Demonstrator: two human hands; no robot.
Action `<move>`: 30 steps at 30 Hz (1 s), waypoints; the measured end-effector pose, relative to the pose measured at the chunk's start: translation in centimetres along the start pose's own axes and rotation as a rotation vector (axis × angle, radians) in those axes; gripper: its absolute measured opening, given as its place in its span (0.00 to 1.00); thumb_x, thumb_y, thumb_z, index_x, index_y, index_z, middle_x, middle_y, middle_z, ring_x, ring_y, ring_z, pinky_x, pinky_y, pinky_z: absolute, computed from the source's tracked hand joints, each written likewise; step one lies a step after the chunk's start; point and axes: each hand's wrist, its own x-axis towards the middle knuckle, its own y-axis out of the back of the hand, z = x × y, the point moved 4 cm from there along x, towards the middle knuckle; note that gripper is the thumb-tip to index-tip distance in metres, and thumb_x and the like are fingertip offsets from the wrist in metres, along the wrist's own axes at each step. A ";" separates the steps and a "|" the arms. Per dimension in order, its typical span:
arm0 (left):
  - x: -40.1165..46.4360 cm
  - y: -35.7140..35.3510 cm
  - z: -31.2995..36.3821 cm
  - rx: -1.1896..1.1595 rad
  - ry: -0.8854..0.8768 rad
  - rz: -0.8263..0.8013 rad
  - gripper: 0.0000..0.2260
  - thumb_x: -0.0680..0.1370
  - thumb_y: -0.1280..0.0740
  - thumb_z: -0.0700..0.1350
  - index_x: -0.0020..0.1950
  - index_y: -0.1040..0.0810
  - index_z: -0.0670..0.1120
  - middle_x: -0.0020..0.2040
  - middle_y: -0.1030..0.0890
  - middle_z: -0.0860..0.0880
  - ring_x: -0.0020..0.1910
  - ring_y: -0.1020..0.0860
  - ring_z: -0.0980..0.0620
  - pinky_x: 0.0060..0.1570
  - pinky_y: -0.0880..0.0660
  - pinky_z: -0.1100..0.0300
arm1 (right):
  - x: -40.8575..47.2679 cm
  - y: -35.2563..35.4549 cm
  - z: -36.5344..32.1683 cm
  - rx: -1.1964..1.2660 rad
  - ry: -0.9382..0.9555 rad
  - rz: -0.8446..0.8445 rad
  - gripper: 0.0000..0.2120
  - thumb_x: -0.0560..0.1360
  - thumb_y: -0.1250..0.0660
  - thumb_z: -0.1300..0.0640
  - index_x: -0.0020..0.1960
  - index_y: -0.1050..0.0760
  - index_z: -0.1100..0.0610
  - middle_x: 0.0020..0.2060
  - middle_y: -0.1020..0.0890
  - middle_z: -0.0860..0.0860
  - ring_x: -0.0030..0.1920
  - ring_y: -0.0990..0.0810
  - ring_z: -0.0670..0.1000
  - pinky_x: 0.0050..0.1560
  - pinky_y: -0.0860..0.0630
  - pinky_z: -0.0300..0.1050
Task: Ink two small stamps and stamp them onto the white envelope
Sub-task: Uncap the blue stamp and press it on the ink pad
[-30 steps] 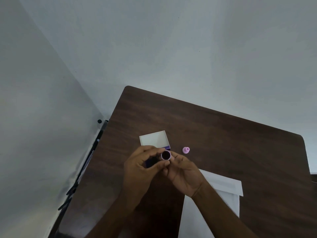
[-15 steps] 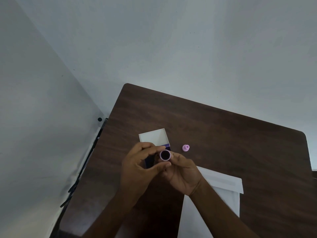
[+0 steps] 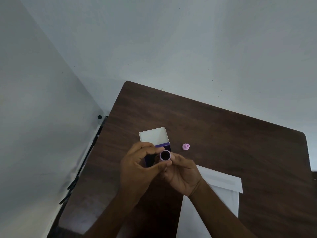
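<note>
Both hands meet above the dark wooden table (image 3: pixel 223 134). A small purple stamp (image 3: pixel 165 155), its dark round face turned up toward me, sits between the fingertips of my left hand (image 3: pixel 139 166) and my right hand (image 3: pixel 182 176); both pinch it. A second small pink stamp (image 3: pixel 186 146) stands on the table just beyond my right hand. The white envelope (image 3: pixel 224 189) lies under my right forearm, its flap end toward the table's middle. Beneath my left hand a purple ink pad box (image 3: pixel 164 145) shows only partly.
A white open box lid (image 3: pixel 154 135) lies beside the purple box, farther from me. The table's left edge runs close to a grey wall, with dark cables (image 3: pixel 80 170) hanging in the gap. Bare wood stretches to the right and far side.
The hands and the purple stamp have stayed in nearly the same place. The fingers of my left hand have shifted slightly on the stamp's rim.
</note>
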 end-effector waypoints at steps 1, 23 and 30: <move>0.0 0.1 0.0 0.010 -0.016 0.012 0.20 0.61 0.28 0.60 0.49 0.28 0.57 0.47 0.25 0.62 0.42 0.27 0.69 0.44 0.32 0.79 | 0.0 -0.1 0.0 -0.008 0.002 -0.001 0.18 0.70 0.28 0.60 0.58 0.23 0.64 0.51 0.20 0.58 0.46 0.25 0.50 0.51 0.24 0.44; -0.4 -2.0 -10.8 0.209 0.290 -0.243 0.26 0.66 0.23 0.53 0.62 0.26 0.56 0.54 0.28 0.59 0.50 0.27 0.63 0.47 0.30 0.72 | 1.1 5.5 0.0 -1.249 -0.022 0.841 0.11 0.71 0.28 0.51 0.47 0.19 0.57 0.37 0.18 0.49 0.36 0.22 0.44 0.40 0.26 0.36; 1.1 -3.8 -14.2 0.662 0.243 -0.391 0.47 0.65 0.29 0.66 0.76 0.50 0.59 0.69 0.35 0.48 0.67 0.35 0.49 0.64 0.35 0.52 | 4.2 5.3 1.1 -1.751 0.045 0.768 0.11 0.76 0.34 0.51 0.53 0.23 0.56 0.47 0.19 0.51 0.44 0.27 0.44 0.54 0.28 0.40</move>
